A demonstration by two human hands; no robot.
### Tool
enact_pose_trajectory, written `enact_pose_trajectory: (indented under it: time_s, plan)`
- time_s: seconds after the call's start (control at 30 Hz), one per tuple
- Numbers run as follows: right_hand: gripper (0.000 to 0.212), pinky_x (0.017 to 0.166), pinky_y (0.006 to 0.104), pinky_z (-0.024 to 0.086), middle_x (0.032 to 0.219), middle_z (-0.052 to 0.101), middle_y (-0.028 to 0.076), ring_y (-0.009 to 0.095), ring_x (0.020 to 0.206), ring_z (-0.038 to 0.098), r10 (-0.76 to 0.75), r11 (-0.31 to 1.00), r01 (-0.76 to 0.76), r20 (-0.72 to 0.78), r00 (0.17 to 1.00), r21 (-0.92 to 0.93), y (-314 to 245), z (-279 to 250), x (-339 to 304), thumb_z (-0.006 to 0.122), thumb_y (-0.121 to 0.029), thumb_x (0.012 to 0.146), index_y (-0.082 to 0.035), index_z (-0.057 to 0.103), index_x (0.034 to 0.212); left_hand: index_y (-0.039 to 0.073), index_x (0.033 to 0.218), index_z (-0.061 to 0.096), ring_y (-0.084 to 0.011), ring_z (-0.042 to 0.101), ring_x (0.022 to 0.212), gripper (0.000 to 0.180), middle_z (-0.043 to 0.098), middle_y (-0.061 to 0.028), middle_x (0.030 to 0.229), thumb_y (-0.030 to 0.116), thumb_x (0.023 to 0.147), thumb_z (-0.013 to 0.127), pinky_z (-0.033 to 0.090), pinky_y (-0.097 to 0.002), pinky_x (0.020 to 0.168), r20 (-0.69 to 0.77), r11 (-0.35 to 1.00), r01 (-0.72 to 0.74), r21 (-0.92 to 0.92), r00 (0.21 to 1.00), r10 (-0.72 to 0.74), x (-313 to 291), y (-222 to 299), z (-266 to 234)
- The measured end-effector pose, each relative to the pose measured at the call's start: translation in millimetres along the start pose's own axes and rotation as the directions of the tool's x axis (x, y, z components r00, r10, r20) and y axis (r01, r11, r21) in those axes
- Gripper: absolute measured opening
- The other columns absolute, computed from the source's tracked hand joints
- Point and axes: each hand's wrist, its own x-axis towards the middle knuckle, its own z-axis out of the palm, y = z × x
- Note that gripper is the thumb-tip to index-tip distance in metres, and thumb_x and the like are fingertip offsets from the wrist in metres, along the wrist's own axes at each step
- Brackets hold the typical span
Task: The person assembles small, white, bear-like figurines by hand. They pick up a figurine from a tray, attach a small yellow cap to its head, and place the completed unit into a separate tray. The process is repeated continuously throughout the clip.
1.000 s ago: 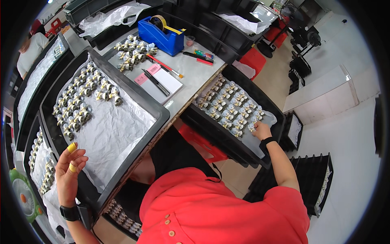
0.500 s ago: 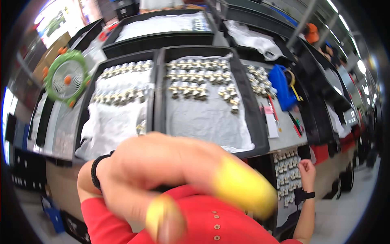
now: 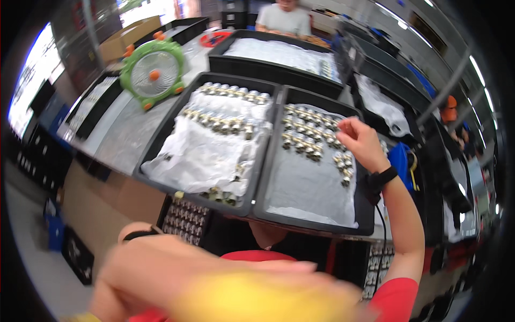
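My left hand is close up and smeared by motion at the lower edge, with yellow coverings on its fingers. Whether it holds anything does not show. Over the upper right of the right-hand black tray, my right hand has its fingers bent together beside the small metal fittings. Anything between those fingertips is hidden. The fittings, silvery and brass-coloured, stand in rows on a grey liner, with a short group apart at the right. A black band with a cable circles my right wrist.
A left-hand black tray holds more fittings on white crumpled sheeting. A green fan stands at the left. Behind are a larger black tray and a person in a white shirt. A blue container sits right of my arm.
My right hand has come up from beside the lower right rack to the right-hand tray. My left hand has moved lower in view. The view has turned, showing the person behind.
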Motion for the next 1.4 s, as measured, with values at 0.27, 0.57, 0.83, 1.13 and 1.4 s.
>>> enact_pose_trajectory:
  time_s: [0.27, 0.57, 0.83, 1.13, 1.4]
  plan:
    - [0.053, 0.085, 0.0414, 0.046, 0.100, 0.060, 0.024, 0.038, 0.097, 0.056, 0.262, 0.795, -0.043, 0.278, 0.924, -0.605, 94, 70, 12, 0.068, -0.025, 0.067, 0.003, 0.052, 0.109, 0.002, 0.119, 0.053, -0.0340, 0.051, 0.111, 0.036, 0.050, -0.0200, 0.122, 0.014, 0.085, 0.061, 0.035, -0.0424, 0.099, 0.042, 0.995, -0.021, 0.094, 0.999, 0.017, -12, -20, 15]
    - [0.044, 0.086, 0.0419, 0.045, 0.101, 0.059, 0.024, 0.038, 0.098, 0.056, 0.333, 0.710, -0.095, 0.214, 0.918, -0.698, 120, 72, 15, 0.064, -0.012, 0.064, 0.000, 0.055, 0.106, 0.001, 0.119, 0.053, -0.0391, 0.048, 0.113, 0.038, 0.048, -0.0271, 0.121, 0.014, 0.085, 0.062, 0.030, -0.0441, 0.102, 0.014, 0.991, -0.033, 0.128, 0.999, 0.032, -23, -10, 9]
    - [0.035, 0.085, 0.0416, 0.046, 0.102, 0.055, 0.023, 0.039, 0.098, 0.055, 0.414, 0.680, -0.114, 0.251, 0.875, -0.724, 133, 69, 12, 0.059, -0.006, 0.070, -0.002, 0.057, 0.104, 0.001, 0.120, 0.052, -0.0437, 0.046, 0.115, 0.040, 0.045, -0.0335, 0.120, 0.014, 0.084, 0.062, 0.026, -0.0455, 0.104, -0.014, 0.993, 0.004, 0.120, 1.000, -0.002, -22, -12, 7]
    - [0.052, 0.073, 0.0299, 0.049, 0.107, 0.057, 0.014, 0.021, 0.081, 0.060, 0.181, 0.980, -0.184, 0.042, 0.983, 0.081, 50, 66, 20, 0.066, -0.013, 0.065, -0.006, 0.054, 0.116, 0.000, 0.121, 0.052, -0.0488, 0.042, 0.117, 0.042, 0.043, -0.0406, 0.119, 0.015, 0.084, 0.063, 0.022, -0.0472, 0.107, 0.036, 0.988, -0.049, 0.147, 0.998, 0.045, -37, 6, 27]
    - [0.050, 0.086, 0.0249, 0.044, 0.111, 0.050, 0.006, 0.012, 0.099, 0.051, 0.118, 0.541, -0.164, 0.118, 0.986, 0.825, 13, 71, 15, 0.061, 0.001, 0.077, -0.003, 0.047, 0.125, 0.006, 0.100, 0.066, -0.0284, 0.057, 0.106, 0.020, 0.059, -0.0183, 0.112, 0.005, 0.087, 0.051, 0.042, -0.0404, 0.093, 0.202, 0.982, 0.049, 0.181, 0.976, -0.086, 10, 42, -4]
